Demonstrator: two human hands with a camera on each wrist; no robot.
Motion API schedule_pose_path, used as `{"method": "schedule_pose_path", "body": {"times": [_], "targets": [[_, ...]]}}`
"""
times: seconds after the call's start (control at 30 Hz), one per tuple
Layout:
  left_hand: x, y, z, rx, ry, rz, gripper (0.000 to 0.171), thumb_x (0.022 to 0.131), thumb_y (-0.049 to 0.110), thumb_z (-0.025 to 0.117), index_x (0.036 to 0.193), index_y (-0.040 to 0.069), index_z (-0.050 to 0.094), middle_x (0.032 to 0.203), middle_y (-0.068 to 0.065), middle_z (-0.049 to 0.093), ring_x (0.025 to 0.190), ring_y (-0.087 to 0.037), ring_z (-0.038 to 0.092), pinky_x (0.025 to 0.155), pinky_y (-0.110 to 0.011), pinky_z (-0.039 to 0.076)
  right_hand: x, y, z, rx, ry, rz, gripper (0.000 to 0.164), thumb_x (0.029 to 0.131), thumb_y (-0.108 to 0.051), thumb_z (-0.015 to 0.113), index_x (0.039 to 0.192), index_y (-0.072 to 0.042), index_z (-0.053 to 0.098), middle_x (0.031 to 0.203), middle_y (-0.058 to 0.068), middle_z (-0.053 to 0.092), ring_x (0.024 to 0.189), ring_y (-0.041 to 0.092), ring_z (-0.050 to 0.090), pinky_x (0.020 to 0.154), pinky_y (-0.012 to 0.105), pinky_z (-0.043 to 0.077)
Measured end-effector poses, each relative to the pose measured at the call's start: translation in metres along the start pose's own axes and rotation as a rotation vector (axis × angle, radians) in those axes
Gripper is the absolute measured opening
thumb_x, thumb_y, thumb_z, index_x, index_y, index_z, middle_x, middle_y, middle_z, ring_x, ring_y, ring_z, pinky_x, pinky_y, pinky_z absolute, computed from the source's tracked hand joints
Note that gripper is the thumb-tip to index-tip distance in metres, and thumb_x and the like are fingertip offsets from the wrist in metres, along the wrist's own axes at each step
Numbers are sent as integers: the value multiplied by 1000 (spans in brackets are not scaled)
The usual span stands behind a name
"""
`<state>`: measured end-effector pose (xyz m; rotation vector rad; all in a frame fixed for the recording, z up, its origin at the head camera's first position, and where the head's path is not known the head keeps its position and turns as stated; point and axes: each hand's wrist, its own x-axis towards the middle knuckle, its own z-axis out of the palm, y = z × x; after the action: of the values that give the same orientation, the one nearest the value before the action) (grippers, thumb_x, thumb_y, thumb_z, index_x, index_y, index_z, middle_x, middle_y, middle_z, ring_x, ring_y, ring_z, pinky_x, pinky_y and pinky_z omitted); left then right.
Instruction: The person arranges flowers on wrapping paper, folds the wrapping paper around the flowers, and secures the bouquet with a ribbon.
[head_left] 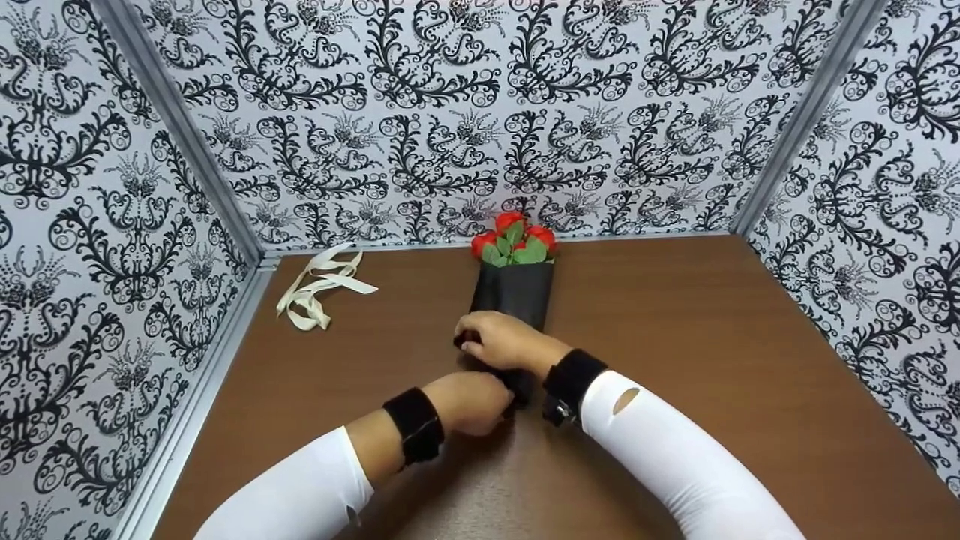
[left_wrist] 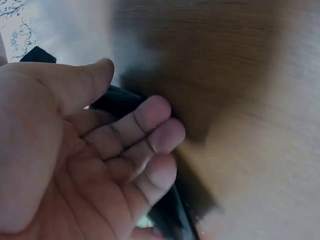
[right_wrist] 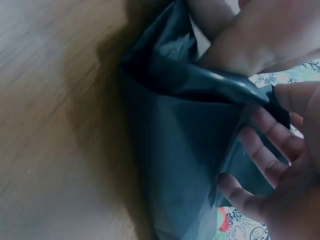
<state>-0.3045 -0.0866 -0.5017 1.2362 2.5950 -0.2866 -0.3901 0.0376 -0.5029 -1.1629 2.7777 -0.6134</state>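
Note:
A bouquet of red roses (head_left: 511,223) with green leaves lies on the table, flowers toward the back wall. Black wrapping paper (head_left: 516,291) covers its stems. My left hand (head_left: 471,403) is at the paper's near end, fingers curled and pinching the gathered part; in the left wrist view dark paper shows behind its fingers (left_wrist: 160,137). Just above it, my right hand (head_left: 508,341) holds a paper edge between thumb and index finger. In the right wrist view its other fingers (right_wrist: 260,155) lie against the folded paper (right_wrist: 180,150). The stems are hidden.
A loose cream ribbon (head_left: 304,296) lies at the back left of the brown wooden table (head_left: 675,337). Black-and-white patterned walls (head_left: 450,135) with grey metal edges enclose the table at the back and both sides.

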Motion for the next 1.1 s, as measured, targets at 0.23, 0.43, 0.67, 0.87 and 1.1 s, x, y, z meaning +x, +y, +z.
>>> {"method": "schedule_pose_path", "body": {"times": [0.23, 0.43, 0.67, 0.87, 1.1], "targets": [[-2, -20, -4, -26, 193, 30, 28, 92, 15, 66, 65, 18, 60, 61, 6, 52, 57, -12, 49, 59, -32, 55, -2, 16, 1, 179, -62, 27, 32, 109, -15, 55, 139, -15, 64, 127, 8, 74, 124, 27, 68, 109, 45, 53], [0, -40, 7, -163, 301, -24, 23, 92, 15, 64, 69, 17, 59, 69, 4, 57, 62, -12, 57, 66, -37, 59, -5, 31, 1, 341, -58, 60, 40, 112, -17, 47, 151, -14, 53, 144, 15, 66, 134, 30, 63, 114, 50, 49], [8, -62, 17, -187, 445, -230, 21, 93, 22, 68, 74, 14, 69, 88, -6, 71, 89, -28, 70, 82, -46, 61, -11, 39, -1, 452, 24, 115, 42, 115, -29, 43, 152, -12, 53, 146, 18, 64, 130, 33, 64, 117, 52, 45], [21, -66, 21, -203, 457, -276, 21, 97, 30, 70, 92, 11, 79, 106, -9, 68, 108, -32, 68, 97, -49, 59, -17, 45, 1, 586, 43, 176, 44, 115, -26, 42, 154, -6, 49, 144, 22, 64, 126, 38, 69, 111, 53, 51], [28, -66, 23, -243, 324, -290, 26, 100, 35, 71, 99, 10, 77, 110, -11, 73, 104, -31, 71, 93, -48, 60, -29, 47, -1, 305, 109, 23, 25, 106, -14, 60, 126, -4, 70, 128, 14, 73, 123, 31, 67, 111, 48, 51]]}}
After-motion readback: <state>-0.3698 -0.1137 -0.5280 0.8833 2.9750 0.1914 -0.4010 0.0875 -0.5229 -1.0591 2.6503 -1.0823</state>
